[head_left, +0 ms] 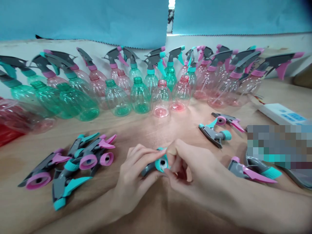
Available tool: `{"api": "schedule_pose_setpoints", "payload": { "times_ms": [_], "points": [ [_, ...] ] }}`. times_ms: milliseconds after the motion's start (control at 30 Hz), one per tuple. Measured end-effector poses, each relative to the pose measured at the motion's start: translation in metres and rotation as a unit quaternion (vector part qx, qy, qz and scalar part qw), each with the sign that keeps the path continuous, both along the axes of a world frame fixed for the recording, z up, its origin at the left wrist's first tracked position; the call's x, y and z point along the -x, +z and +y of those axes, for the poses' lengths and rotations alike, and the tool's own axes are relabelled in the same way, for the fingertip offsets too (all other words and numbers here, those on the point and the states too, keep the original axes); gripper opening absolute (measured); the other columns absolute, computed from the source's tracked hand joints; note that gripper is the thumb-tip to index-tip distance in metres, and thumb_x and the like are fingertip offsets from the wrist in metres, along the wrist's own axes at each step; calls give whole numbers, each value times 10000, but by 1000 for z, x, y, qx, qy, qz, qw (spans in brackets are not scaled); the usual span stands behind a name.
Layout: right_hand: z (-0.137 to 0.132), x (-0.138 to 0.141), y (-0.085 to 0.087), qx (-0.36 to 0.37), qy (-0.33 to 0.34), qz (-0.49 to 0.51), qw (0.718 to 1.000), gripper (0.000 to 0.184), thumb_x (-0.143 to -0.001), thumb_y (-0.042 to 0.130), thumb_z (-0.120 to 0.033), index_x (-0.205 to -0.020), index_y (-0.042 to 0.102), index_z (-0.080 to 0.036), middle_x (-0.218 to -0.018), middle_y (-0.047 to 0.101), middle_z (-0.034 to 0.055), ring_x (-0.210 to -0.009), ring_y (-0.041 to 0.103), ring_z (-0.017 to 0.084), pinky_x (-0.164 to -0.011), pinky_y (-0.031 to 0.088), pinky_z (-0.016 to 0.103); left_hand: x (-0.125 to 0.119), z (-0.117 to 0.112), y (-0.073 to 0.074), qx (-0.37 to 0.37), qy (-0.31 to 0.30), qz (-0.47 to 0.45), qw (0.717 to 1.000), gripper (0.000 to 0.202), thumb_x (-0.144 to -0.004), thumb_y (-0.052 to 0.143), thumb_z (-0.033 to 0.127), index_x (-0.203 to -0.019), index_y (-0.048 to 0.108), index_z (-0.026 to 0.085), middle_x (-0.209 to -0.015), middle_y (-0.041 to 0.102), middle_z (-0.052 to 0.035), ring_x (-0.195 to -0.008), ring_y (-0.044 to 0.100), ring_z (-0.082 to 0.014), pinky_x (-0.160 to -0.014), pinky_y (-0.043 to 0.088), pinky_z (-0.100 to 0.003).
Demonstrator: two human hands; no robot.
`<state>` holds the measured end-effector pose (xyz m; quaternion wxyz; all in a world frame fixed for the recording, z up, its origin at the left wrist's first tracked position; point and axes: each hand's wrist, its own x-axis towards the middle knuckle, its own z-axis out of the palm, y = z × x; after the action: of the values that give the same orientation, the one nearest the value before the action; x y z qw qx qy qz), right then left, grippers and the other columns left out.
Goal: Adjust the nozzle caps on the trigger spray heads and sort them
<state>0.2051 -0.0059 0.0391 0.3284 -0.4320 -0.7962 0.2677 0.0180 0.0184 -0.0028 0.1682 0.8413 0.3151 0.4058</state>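
Between my hands, low in the middle of the view, is a grey and teal trigger sprayer head (162, 163), its teal collar turned up so that the dark hole inside shows. My left hand (136, 172) is closed round its grey body from the left, fingers over the top and thumb below. From the right, my right hand (190, 162) pinches at the collar, with its thumb on the lower rim and its other fingers curled. Whether a small part sits between those fingers is hidden. The sprayer's trigger and nozzle are mostly covered by the hands.
Left lies a pile of sprayer heads (71, 165) with pink and teal collars. More sprayer heads (216, 135) lie right. Behind stand open bottles (161, 100) and bottles with sprayers fitted (216, 81). A white box (284, 113) and a pixelated area are at right.
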Motion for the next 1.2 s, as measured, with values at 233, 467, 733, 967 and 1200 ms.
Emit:
{"api": "schedule_pose_setpoints", "payload": {
  "times_ms": [233,467,733,967,1200],
  "points": [
    [3,5,-3,-69,12,-31,997,221,-705,461,-18,-783,381,-208,-703,451,-53,-576,424,79,-496,328,201,-2,-1,3,-2,15,2,1000,153,-871,575,211,-1019,611,218,-888,647,-44,-783,555,-189,-689,429,-339],
    [4,4,0,-131,-24,-115,984,82,-798,499,-99,-787,471,-175,-753,551,10,-646,523,141,-530,396,261,-3,-2,2,-20,18,1,1000,136,-863,581,199,-997,598,219,-881,658,-29,-773,562,-182,-696,416,-341],
    [-8,12,-3,-271,-49,-143,951,158,-849,462,-31,-861,608,-89,-693,595,51,-620,548,187,-524,405,306,-4,-1,3,4,28,-2,1000,182,-840,602,137,-1009,589,203,-925,666,-40,-816,569,-198,-715,418,-356],
    [-9,14,-5,-312,-41,-137,939,213,-839,464,-26,-709,612,-107,-604,557,41,-557,467,169,-468,368,292,-4,-2,1,-16,31,-6,999,231,-853,590,132,-1071,580,207,-928,661,-35,-825,573,-198,-718,408,-357],
    [-3,9,0,-311,-19,-126,942,301,-851,370,-5,-634,518,-154,-571,496,27,-542,427,148,-470,344,266,-6,-3,2,-5,47,-10,999,152,-871,599,209,-1021,592,193,-882,655,-29,-798,572,-187,-700,389,-343]
  ]
}}
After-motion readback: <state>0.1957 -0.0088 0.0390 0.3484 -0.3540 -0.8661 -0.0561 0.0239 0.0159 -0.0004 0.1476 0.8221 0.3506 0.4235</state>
